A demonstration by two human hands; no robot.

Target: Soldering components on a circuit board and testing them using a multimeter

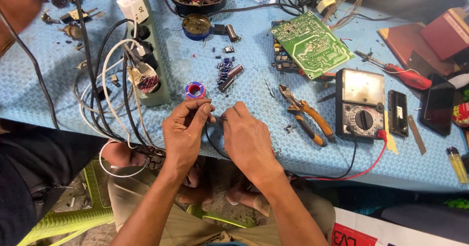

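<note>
Black wire (211, 143) pinched between both hands (217, 129)

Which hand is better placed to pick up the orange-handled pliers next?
Probably the right hand: the pliers lie on the blue mat just to its right, with nothing between. The left hand sits farther away, beyond the right hand.

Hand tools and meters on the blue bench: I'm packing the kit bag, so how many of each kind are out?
Orange-handled pliers: 1
Red-handled screwdriver: 1
Analog multimeter: 1
Yellow lighter: 1
Solder spool: 1
Total: 5
The left hand and right hand pinch something too small to identify.
</note>
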